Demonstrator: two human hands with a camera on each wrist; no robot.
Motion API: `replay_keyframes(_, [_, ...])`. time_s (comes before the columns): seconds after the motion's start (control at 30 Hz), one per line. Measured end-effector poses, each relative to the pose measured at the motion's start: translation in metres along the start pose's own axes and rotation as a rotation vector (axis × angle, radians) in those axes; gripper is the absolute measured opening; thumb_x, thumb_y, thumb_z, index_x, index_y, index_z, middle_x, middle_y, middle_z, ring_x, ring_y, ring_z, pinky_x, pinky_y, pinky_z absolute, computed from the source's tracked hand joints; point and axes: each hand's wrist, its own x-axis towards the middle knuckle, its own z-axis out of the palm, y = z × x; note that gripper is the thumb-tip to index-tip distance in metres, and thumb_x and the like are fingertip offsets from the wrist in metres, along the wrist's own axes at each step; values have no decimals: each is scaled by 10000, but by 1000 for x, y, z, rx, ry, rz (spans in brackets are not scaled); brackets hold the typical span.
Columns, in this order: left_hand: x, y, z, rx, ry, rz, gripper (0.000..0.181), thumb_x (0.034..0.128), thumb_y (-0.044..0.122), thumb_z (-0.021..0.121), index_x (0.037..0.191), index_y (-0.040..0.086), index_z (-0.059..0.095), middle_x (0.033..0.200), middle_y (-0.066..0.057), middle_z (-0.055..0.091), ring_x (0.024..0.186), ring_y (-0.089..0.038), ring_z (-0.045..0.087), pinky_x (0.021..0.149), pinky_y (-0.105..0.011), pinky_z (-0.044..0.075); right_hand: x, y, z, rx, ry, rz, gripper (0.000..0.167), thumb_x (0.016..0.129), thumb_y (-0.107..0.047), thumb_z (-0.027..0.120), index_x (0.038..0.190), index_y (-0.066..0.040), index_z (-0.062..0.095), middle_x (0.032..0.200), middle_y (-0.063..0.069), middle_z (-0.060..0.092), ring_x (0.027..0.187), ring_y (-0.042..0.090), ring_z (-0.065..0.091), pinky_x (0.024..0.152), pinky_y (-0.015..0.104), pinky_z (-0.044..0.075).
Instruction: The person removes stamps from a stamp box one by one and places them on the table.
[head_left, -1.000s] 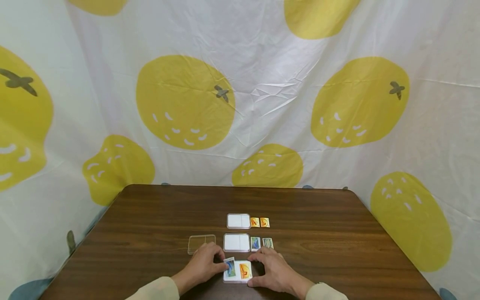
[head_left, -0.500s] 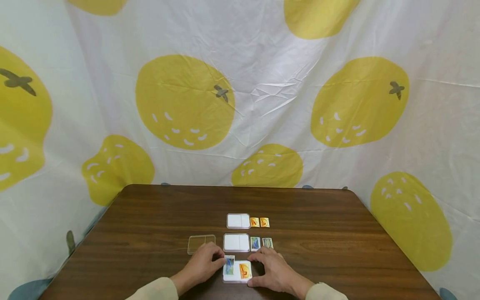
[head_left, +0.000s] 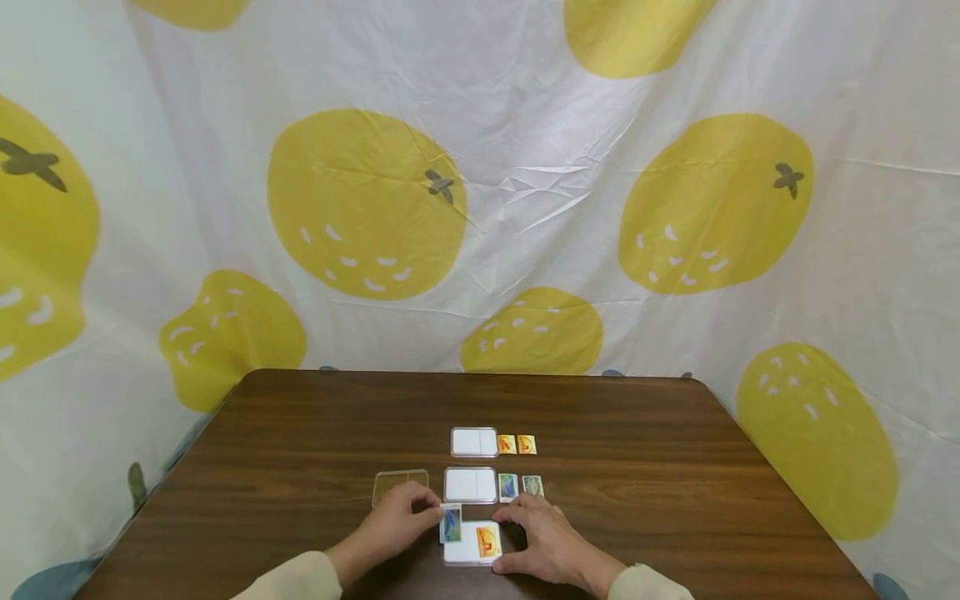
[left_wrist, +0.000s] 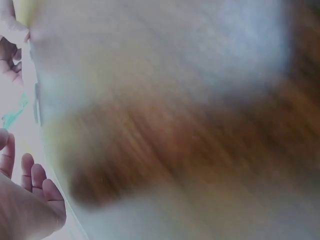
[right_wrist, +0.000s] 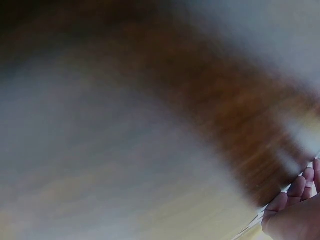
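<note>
In the head view my left hand [head_left: 397, 521] pinches a blue-green stamp [head_left: 451, 525] by its left edge. The stamp is over the left part of the nearest flat clear case [head_left: 467, 550], which has a white insert. An orange stamp [head_left: 488, 542] lies on the case's right part. With thumb and fingers spread, my right hand [head_left: 551, 542] holds that case by its right side. The left wrist view is mostly blurred, with my left hand [left_wrist: 35, 205] at the lower left; my right hand [right_wrist: 295, 215] shows at the lower right of the right wrist view.
Behind lies a second white-lined case [head_left: 470, 486], with a blue-green stamp [head_left: 508, 486] and a pale green stamp [head_left: 532, 485] beside it. Farther back is a third case [head_left: 474, 442] with two orange stamps [head_left: 527, 444]. A clear lid [head_left: 386, 477] lies left on the wooden table [head_left: 300, 433].
The blue-green stamp in my left hand has moved from over the case's left half to the left and away from me, past its corner. My right hand stays at the case.
</note>
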Motion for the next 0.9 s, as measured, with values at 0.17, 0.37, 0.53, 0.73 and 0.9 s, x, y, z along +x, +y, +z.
replay_keyframes(0.17, [-3, -3, -7, -40, -6, -11, 94, 892, 158, 711, 852, 73, 708, 883, 2, 606, 852, -152, 541, 761, -316, 452, -1, 0, 0, -10, 6, -2, 592, 772, -560, 783, 1210, -177, 673, 1126, -85, 553, 1121, 178, 508, 935, 449, 389])
replay_keyframes(0.37, [-13, -7, -18, -57, 1, -57, 103, 886, 155, 716, 849, 60, 699, 887, 2, 598, 835, -147, 530, 727, -291, 447, -2, -1, 0, -15, 5, -6, 594, 780, -559, 775, 1221, -174, 669, 1147, -68, 553, 1132, 188, 505, 936, 451, 390])
replay_keyframes(0.53, [-22, -11, -29, -83, 7, -84, 106, 885, 153, 723, 866, 51, 700, 898, 9, 615, 841, -152, 541, 718, -287, 454, -3, -2, 0, -11, 13, -10, 592, 778, -543, 784, 1221, -168, 669, 1157, -57, 556, 1143, 199, 505, 940, 463, 388])
replay_keyframes(0.73, [-33, -16, -46, -46, -31, -103, 120, 898, 178, 714, 863, 64, 695, 928, 2, 627, 877, -164, 570, 741, -302, 467, -2, -2, -1, -16, 0, 12, 607, 780, -554, 778, 1238, -172, 666, 1176, -62, 550, 1160, 190, 499, 963, 463, 386])
replay_keyframes(0.9, [-40, -20, -60, -28, -49, -141, 126, 907, 186, 706, 878, 63, 698, 960, -14, 630, 925, -201, 581, 767, -346, 477, -2, -2, -2, -17, -8, 18, 603, 783, -562, 772, 1237, -180, 664, 1165, -75, 548, 1150, 180, 497, 958, 451, 386])
